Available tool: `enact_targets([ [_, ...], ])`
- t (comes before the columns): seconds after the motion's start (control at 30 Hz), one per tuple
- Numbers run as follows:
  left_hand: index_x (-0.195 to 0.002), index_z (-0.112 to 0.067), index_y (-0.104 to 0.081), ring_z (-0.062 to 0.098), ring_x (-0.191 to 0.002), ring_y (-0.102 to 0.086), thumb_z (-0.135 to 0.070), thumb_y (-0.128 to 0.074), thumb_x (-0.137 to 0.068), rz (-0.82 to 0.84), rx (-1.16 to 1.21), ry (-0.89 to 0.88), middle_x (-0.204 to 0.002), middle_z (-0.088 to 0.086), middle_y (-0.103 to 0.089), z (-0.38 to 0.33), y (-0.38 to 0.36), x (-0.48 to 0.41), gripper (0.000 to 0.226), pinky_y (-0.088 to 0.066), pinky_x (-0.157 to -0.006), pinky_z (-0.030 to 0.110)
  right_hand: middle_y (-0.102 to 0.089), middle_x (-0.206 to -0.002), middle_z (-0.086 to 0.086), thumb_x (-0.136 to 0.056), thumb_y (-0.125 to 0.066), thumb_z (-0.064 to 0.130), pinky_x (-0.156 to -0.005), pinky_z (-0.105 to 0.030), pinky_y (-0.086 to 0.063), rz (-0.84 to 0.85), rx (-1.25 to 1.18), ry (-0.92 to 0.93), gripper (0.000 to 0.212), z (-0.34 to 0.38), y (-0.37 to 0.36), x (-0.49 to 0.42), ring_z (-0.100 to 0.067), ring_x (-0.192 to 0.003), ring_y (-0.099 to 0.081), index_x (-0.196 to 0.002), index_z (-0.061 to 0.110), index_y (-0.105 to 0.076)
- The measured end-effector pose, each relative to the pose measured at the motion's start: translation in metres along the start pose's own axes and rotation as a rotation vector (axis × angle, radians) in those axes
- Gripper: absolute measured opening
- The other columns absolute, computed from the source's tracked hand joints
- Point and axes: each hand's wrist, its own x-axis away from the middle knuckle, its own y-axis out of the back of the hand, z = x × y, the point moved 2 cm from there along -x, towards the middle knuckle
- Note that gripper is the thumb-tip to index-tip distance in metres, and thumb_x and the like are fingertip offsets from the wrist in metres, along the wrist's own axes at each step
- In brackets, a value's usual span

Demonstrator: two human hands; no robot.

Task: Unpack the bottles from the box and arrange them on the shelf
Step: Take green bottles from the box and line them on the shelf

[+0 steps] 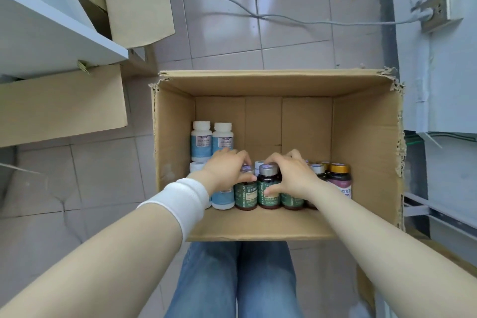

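While two white bottles (201, 141) (222, 141) stand behind, left grip (227, 169) clasps one green-labelled bottle (245, 196), right grip (291, 174) a second bottle (271, 201).

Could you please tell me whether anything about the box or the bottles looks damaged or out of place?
The box has ragged, torn top edges, worst along its right side; the bottles stand upright, nothing spilled.

— Past the fingertips (242, 155)?
— Bare box floor (296, 124), open from above.
— Left of the left fingers (232, 152)?
— White bottles (201, 142), then the box wall (173, 137).
— Right of the right fingers (294, 153)?
— Dark bottles (335, 175), packed tight.
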Motion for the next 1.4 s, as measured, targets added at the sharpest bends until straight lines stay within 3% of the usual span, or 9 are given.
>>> enact_targets([
  [0.33, -0.103, -0.032, -0.057, 0.009, -0.097, -0.061, -0.026, -0.069, -0.082, -0.270, 0.661, -0.127, -0.114, -0.005, -0.057, -0.029, 0.060, 0.077, 0.025, -0.047, -0.083, 0.017, -0.050, -0.111, -0.001, -0.070, -0.079, 0.022, -0.090, -0.026, -0.036, -0.197, -0.506, 0.049, 0.057, -0.001, 0.050, 0.077, -0.016, -0.109, -0.044, -0.115, 0.038, -0.046],
  [0.47, -0.104, -0.027, -0.059, -0.007, -0.085, -0.060, -0.016, -0.068, -0.084, -0.398, 0.905, -0.177, -0.104, -0.005, -0.061, -0.064, 0.101, 0.118, 0.024, -0.051, -0.074, 0.012, -0.049, -0.112, 0.006, -0.076, -0.075, 0.016, -0.078, -0.019, -0.041, -0.281, -0.832, 0.026, 0.062, 0.013, 0.078, 0.148, -0.010, -0.101, -0.050, -0.126, 0.033, -0.041],
  [0.57, -0.106, -0.021, -0.061, 0.010, -0.094, -0.061, -0.016, -0.064, -0.087, -0.398, 1.040, -0.212, -0.102, -0.002, -0.064, -0.096, 0.129, 0.148, 0.021, -0.054, -0.083, 0.029, -0.054, -0.116, 0.005, -0.073, -0.077, 0.021, -0.093, -0.032, -0.047, -0.432, -1.023, -0.026, 0.065, 0.026, 0.083, 0.197, -0.012, -0.106, -0.054, -0.129, 0.022, -0.044],
  [0.67, -0.097, -0.029, -0.064, 0.015, -0.095, -0.061, -0.021, -0.059, -0.090, -0.360, 1.080, -0.307, -0.097, -0.004, -0.067, -0.132, 0.150, 0.183, 0.011, -0.050, -0.091, 0.040, -0.060, -0.119, -0.011, -0.062, -0.077, 0.026, -0.102, -0.047, -0.044, -0.558, -1.319, -0.002, 0.066, 0.041, 0.077, 0.247, -0.025, -0.110, -0.058, -0.122, 0.012, -0.052],
  [0.83, -0.099, -0.028, -0.060, 0.022, -0.102, -0.060, -0.038, -0.055, -0.091, -0.231, 1.098, -0.451, -0.104, 0.003, -0.066, -0.185, 0.165, 0.250, 0.014, -0.045, -0.098, 0.049, -0.063, -0.103, -0.008, -0.086, -0.057, 0.006, -0.081, -0.038, -0.051, -0.731, -1.653, 0.126, 0.030, 0.077, 0.041, 0.330, -0.022, -0.090, -0.062, -0.115, 0.014, -0.051],
  [0.97, -0.098, -0.018, -0.054, 0.026, -0.094, -0.061, -0.037, -0.045, -0.096, -0.058, 1.095, -0.562, -0.102, 0.012, -0.063, -0.229, 0.153, 0.306, 0.021, -0.046, -0.096, 0.050, -0.064, -0.104, -0.009, -0.085, -0.055, 0.009, -0.085, -0.041, -0.050, -0.925, -1.848, 0.193, 0.042, 0.098, -0.002, 0.393, -0.024, -0.093, -0.061, -0.125, 0.015, -0.045],
  [1.17, -0.115, -0.006, -0.042, 0.017, -0.080, -0.069, -0.031, -0.036, -0.099, 0.230, 0.987, -0.779, -0.099, 0.007, -0.065, -0.311, 0.101, 0.399, 0.030, -0.059, -0.069, 0.035, -0.063, -0.108, -0.014, -0.072, -0.059, 0.019, -0.088, -0.045, -0.050, -1.193, -1.989, 0.313, 0.051, 0.106, -0.067, 0.503, -0.026, -0.091, -0.065, -0.122, 0.013, -0.048],
  [1.27, -0.111, -0.006, -0.046, 0.014, -0.074, -0.069, -0.033, -0.039, -0.098, 0.325, 0.881, -0.851, -0.092, 0.003, -0.067, -0.356, 0.067, 0.449, 0.030, -0.058, -0.069, 0.033, -0.067, -0.102, -0.012, -0.070, -0.065, 0.022, -0.080, -0.038, -0.053, -1.337, -1.970, 0.312, 0.056, 0.101, -0.103, 0.559, -0.023, -0.086, -0.067, -0.122, 0.009, -0.049],
  [1.4, -0.097, -0.014, -0.052, 0.011, -0.069, -0.070, -0.032, -0.044, -0.096, 0.442, 0.772, -0.946, -0.087, 0.002, -0.067, -0.416, 0.001, 0.521, 0.019, -0.056, -0.078, 0.038, -0.071, -0.102, -0.008, -0.038, -0.092, 0.038, -0.077, -0.033, -0.058, -1.546, -1.918, 0.366, 0.090, 0.090, -0.172, 0.642, -0.021, -0.090, -0.069, -0.115, 0.009, -0.058],
])
